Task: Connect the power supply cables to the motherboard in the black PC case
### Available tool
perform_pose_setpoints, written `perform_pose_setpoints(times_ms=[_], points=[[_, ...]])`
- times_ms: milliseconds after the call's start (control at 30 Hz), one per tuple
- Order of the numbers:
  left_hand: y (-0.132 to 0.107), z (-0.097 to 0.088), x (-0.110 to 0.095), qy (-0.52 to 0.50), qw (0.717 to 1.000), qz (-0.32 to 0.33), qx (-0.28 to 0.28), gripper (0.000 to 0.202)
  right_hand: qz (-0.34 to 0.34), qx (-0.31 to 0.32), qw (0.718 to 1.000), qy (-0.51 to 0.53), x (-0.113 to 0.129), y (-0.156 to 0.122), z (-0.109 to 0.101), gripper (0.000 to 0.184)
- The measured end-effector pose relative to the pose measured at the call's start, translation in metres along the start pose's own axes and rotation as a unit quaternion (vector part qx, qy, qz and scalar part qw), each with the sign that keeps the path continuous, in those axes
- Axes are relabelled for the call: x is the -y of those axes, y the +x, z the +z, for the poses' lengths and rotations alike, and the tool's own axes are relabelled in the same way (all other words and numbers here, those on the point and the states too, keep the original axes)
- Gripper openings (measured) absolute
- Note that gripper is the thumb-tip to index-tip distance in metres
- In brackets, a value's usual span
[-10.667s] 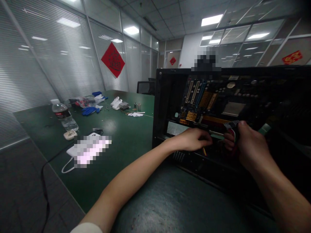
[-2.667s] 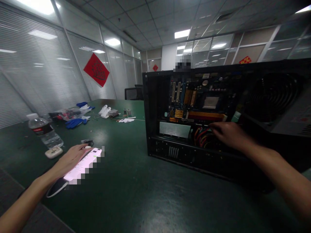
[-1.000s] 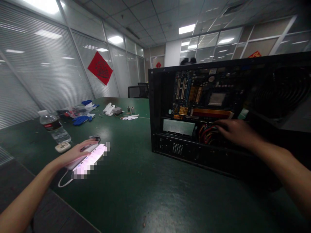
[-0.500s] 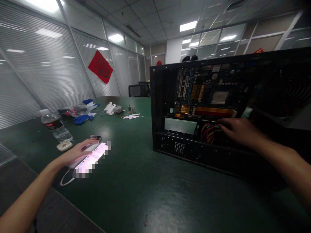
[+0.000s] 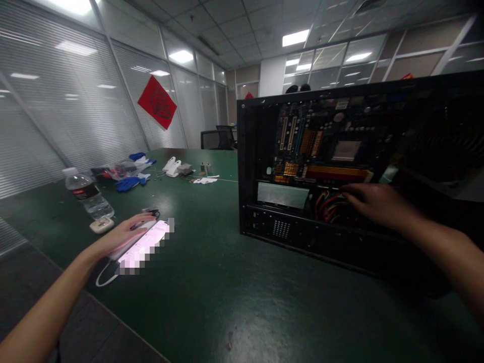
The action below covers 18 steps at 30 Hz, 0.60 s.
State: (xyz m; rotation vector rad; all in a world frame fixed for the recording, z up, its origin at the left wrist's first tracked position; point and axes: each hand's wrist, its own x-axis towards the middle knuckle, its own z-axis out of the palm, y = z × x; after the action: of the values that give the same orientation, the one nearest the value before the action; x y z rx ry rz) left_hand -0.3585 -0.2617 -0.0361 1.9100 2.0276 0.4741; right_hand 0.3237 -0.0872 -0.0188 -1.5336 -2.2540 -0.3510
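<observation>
The left hand lies loosely spread over a glowing, flat rectangular phone at near left. The right hand reaches into the open black metal computer case at right, beside multicoloured thin cables; its grip cannot be told. This looks like checking the screen mid-wiring; next probably calls for sorting connectors.

Two bare hands show. At the left hand: one lit, pinkish rectangular phone, one cream, rounded plastic case, and one clear plastic bottle. Around the right hand: one black metal computer case, containing one square silver plate and two long, pale plastic slots.
</observation>
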Motion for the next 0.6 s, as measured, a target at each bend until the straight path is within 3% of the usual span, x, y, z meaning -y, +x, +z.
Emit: perform_pose_setpoints(times_ms=[433, 600], points=[[0.0021, 0.0006, 0.0033, 0.02, 1.0, 0.023, 0.006, 0.078, 0.003, 0.016, 1.0, -0.021, -0.0025, 0.0037, -0.0021, 0.028], [0.0004, -0.0018, 0.0043, 0.018, 0.999, 0.031, 0.021, 0.081, -0.008, -0.03, 0.999, -0.014, -0.0083, 0.0026, 0.0046, 0.024]])
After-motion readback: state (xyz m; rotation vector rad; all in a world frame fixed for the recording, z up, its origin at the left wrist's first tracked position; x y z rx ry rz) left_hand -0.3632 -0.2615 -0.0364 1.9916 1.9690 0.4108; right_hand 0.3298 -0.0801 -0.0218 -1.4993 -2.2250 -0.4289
